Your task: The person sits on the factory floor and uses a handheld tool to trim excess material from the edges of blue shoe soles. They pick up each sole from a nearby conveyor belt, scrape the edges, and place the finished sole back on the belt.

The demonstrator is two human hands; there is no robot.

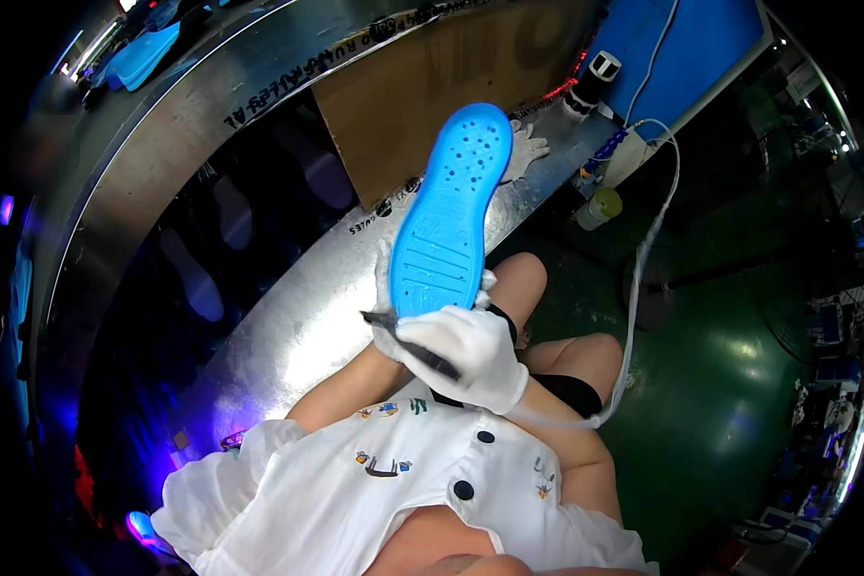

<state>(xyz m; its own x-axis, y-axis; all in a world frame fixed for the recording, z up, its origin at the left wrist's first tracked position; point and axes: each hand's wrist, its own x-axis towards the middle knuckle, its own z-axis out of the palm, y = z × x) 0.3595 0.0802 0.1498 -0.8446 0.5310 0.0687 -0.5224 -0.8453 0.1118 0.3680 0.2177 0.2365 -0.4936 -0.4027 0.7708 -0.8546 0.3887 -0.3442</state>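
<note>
A bright blue shoe sole (439, 230) is held up in front of me, tilted, its toe end pointing away. Small holes dot its front part and ridges cross its heel half. My left hand (385, 288), in a white glove, grips the sole from behind and below, so most of the fingers are hidden. Fingertips show at the sole's right edge. At the heel end, my gloved right hand (475, 350) is closed around a slim black tool (422, 350), whose tip reaches left near the heel. Its exact kind is unclear.
A shiny metal bench (297, 336) lies beneath, with brown cardboard (393, 106) and a spare white glove (528, 152) on it. Several soles (192, 276) lie in the dark channel at left. A thin clear hose (635, 288) loops down the right side to my right forearm.
</note>
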